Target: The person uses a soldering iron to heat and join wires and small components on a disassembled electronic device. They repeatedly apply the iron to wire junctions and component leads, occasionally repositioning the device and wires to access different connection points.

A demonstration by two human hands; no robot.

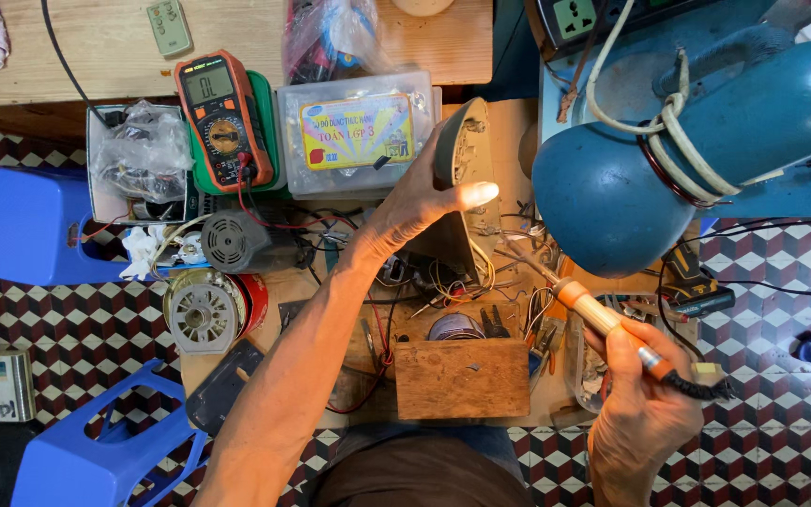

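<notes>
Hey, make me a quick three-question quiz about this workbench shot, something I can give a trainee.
1. True or false: the right hand holds a soldering iron with an orange handle.
2. What does the left hand grip? A) the multimeter B) a tilted beige housing with wires C) the wooden box
3. Fill in: the blue lamp shade hangs over the bench on the person's ____ side.

Key: 1 true; 2 B; 3 right.
</notes>
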